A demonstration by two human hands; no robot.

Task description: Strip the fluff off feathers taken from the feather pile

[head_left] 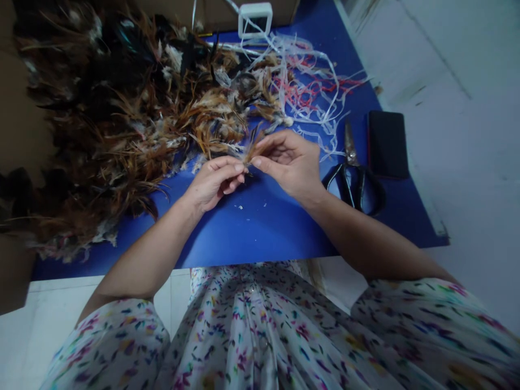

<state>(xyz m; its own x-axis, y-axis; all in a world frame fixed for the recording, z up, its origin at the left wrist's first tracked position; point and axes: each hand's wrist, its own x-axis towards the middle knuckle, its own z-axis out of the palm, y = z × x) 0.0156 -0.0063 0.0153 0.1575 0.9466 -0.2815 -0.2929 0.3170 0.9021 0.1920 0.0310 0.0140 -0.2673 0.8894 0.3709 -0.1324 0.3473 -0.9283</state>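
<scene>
Between my two hands is a small bunch of brown feathers (252,151), held just above the blue table (247,233). My left hand (219,179) pinches its lower end between thumb and forefinger. From the right, my right hand (290,162) closes thumb and fingers on the feathers' side, its fingertips almost meeting those of the left. Right behind the hands spreads a large heap of brown, black and whitish feathers (219,119). Some of the held feathers overlap the heap, so their tips are hard to tell apart.
Black-handled scissors (353,173) lie right of my right forearm, beside a dark phone (387,143). White and red ribbon strips (309,86) tangle at the back, near a white square object (255,20). Cardboard (24,108) stands at the left; a wall borders the right.
</scene>
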